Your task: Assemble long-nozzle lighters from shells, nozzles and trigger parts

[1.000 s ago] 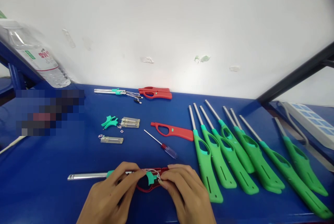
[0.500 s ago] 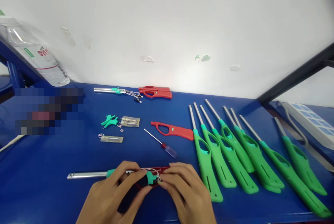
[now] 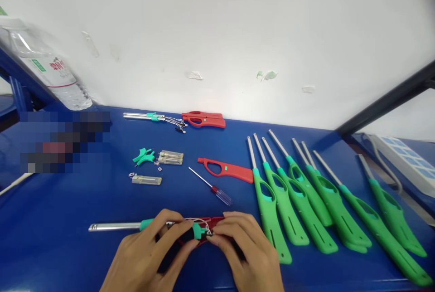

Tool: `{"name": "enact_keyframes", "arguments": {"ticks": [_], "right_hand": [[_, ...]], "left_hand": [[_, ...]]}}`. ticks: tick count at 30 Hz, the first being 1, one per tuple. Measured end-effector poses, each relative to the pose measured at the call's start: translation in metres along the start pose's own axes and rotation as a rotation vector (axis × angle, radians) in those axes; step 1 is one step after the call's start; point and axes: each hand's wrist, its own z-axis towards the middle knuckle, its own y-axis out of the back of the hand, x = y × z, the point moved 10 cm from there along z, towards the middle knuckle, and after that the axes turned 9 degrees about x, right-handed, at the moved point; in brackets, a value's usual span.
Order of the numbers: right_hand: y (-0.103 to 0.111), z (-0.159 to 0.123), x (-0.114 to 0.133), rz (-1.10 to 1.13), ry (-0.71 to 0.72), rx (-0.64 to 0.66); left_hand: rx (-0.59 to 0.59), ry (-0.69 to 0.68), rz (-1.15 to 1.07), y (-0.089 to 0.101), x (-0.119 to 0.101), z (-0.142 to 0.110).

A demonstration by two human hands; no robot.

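Two hands work close together over an open red shell [image 3: 217,222], which lies beneath and between their fingertips. The left hand [image 3: 146,251] pinches the green trigger [image 3: 197,231] between thumb and forefinger; the right hand [image 3: 244,246] pinches the white wires [image 3: 204,222] just beside it, though the fingers hide exactly where they grip. Good handling here calls for a light, level hold on the trigger, with the wires eased along in small movements, unkinked and inside the shell's rim. The wires look thin and supple, the trigger matte plastic with a curved face. Left of the left hand, a smooth, shiny metal tube [image 3: 113,226] sticks out; beyond the hands lies a screwdriver [image 3: 221,195] with a clear, ridged handle; right of the right hand, green lighters [image 3: 277,219] show long, slotted bodies.
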Motion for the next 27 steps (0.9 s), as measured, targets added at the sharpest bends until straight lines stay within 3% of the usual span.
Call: {"name": "enact_keyframes", "arguments": {"ticks": [6, 12, 20, 27], "right_hand": [[0.001, -0.001, 0.002, -0.001, 0.028, 0.013], [-0.008, -0.012, -0.009, -0.057, -0.066, -0.001], [-0.020, -0.013, -0.011, -0.124, -0.075, -0.034], [-0.013, -0.009, -0.006, -0.179, -0.067, -0.027]], "left_hand": [[-0.004, -0.009, -0.046, -0.001, 0.000, -0.001], [0.197, 0.136, -0.093, -0.022, 0.016, -0.005], [0.071, 0.152, -0.071, -0.005, 0.009, 0.000], [0.045, 0.092, -0.074, -0.010, 0.010, -0.006]]}}
